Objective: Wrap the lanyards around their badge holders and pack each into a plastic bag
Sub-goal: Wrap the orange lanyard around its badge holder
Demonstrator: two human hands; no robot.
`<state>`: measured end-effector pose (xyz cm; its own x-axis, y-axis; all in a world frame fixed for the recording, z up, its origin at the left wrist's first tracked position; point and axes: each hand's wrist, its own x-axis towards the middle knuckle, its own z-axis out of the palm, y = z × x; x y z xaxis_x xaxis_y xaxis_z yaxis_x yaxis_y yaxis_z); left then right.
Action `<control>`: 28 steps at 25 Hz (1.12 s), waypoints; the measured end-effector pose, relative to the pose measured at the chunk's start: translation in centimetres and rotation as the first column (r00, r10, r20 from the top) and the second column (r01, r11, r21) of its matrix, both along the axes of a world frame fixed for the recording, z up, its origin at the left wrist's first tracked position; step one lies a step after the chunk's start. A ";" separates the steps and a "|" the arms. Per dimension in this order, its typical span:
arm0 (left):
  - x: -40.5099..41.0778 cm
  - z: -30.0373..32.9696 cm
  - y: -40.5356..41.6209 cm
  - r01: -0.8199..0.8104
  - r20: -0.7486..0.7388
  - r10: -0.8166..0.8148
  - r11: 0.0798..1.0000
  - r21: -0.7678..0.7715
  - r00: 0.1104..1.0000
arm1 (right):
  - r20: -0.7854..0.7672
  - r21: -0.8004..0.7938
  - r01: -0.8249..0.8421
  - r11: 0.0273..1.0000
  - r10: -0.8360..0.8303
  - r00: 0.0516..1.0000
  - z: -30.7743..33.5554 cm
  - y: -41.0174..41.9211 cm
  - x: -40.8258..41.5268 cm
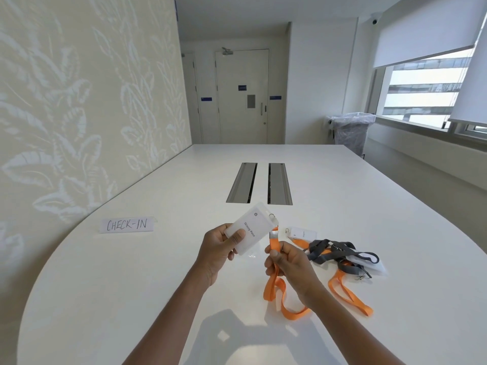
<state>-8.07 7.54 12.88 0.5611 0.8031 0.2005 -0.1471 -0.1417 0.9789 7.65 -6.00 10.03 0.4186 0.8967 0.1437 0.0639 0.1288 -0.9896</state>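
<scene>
White counter (131, 272), seen from the head camera. Far left: one paper sign (127, 224) lettered "CHECK-IN", lying flat. Centre, above the counter: the left hand (218, 252) grips one clear badge holder (251, 227), thumb across its face, the fingers behind it hidden. The holder's long axis runs from near left to far right, its ring end pointing far right; the card reads "Skinny Pete". The right hand (286, 262) pinches the holder's orange lanyard (276, 288) just below its metal crimp; the strap's loop trails down onto the counter near the wrist. Right: a loose heap holding a second badge holder (303, 234), its print too small to read, a second orange lanyard (347, 293), and a grey lanyard (334, 250) over a clear plastic piece (371, 262), bag or holder unclear. The number of grey straps cannot be told.
</scene>
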 end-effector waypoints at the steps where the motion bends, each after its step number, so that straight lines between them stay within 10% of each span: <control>1: 0.0 0.1 0.2 -0.019 0.006 0.019 1.000 0.001 1.000 | 0.027 0.008 0.052 0.999 -0.052 0.998 0.1 0.0 0.0; 8: 1.0 -0.4 0.1 -0.113 -0.008 0.113 0.994 0.007 0.994 | 0.475 -0.131 0.294 0.947 -0.201 0.857 0.2 0.1 -2.6; 19: 1.7 -1.4 -0.7 -0.200 -0.175 0.248 0.946 0.254 0.953 | 0.455 -0.589 0.126 0.799 0.199 0.868 3.7 0.6 -7.0; 28: 2.2 -2.1 -1.2 -0.112 -0.276 0.233 0.913 0.393 0.932 | 0.780 -0.501 0.265 0.824 0.297 0.551 14.1 1.1 -3.5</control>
